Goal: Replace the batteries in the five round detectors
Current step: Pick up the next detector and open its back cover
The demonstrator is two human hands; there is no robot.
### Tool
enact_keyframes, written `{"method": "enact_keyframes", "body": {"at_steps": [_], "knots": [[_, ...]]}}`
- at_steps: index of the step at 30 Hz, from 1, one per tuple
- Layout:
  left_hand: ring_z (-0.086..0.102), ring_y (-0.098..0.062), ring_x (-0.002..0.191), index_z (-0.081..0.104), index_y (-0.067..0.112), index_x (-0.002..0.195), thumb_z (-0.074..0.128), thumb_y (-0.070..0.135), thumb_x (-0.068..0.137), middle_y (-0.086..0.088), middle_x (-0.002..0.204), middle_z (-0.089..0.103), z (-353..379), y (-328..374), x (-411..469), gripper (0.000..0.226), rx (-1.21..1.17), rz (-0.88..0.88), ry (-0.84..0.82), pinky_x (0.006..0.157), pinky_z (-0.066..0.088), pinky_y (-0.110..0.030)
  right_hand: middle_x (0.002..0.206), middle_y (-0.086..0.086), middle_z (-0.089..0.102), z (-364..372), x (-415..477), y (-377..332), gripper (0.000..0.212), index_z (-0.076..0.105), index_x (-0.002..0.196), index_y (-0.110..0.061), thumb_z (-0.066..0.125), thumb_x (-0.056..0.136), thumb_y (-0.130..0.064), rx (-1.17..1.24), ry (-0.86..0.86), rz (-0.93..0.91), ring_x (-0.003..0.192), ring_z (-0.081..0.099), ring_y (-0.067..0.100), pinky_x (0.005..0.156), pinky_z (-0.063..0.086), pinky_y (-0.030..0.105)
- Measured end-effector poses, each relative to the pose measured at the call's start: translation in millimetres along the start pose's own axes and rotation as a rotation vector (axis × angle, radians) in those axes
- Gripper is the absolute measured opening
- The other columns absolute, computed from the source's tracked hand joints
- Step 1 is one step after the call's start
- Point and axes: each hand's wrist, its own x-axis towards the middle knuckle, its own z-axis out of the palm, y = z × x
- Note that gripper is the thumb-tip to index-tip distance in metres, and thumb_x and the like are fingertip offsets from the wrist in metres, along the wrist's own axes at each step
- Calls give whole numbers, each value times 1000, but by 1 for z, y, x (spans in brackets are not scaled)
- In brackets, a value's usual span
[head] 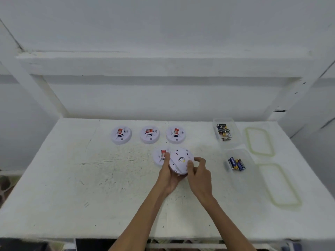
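Three white round detectors lie in a row at the back of the table: left (121, 134), middle (149, 134), right (176, 134), each with a red label. A fourth detector (159, 156) lies nearer, partly hidden. Just above the table I hold a fifth detector (179, 161) tilted, its back facing me. My left hand (167, 173) grips its left edge from below. My right hand (198, 172) grips its right edge, thumb on the back plate.
A clear tub (233, 142) at back right holds several black batteries (223, 132). A nearer clear tub (253, 171) holds several blue batteries (236, 163). Two green-rimmed lids (272, 151) (293, 200) lie further right. White shelf posts flank the table.
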Motion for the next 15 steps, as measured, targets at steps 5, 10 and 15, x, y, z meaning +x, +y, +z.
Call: {"method": "enact_keyframes", "body": {"at_steps": [5, 10, 15], "knots": [[52, -43, 139, 54, 4, 145, 36, 45, 107, -25, 146, 58, -8, -15, 2, 59, -38, -45, 28, 122, 33, -58, 55, -4, 59, -6, -6, 11, 32, 46, 124, -17, 54, 100, -38, -2, 2, 14, 52, 57, 6, 48, 34, 17], [53, -40, 138, 53, 6, 146, 38, 40, 105, -22, 148, 58, -10, -17, 0, 55, 8, -77, -73, 120, 35, -57, 61, -6, 58, -10, -5, 19, 29, 48, 121, -17, 59, 99, -31, 24, 13, 23, 56, 56, 6, 52, 41, 16], [56, -36, 138, 48, 11, 150, 34, 52, 108, -18, 146, 60, -10, -20, 5, 61, 154, -76, -44, 113, 48, -50, 105, -2, 54, -8, -7, 21, 31, 53, 122, -22, 65, 94, -28, 18, 71, -23, 86, 58, 11, 70, 45, 19]]}}
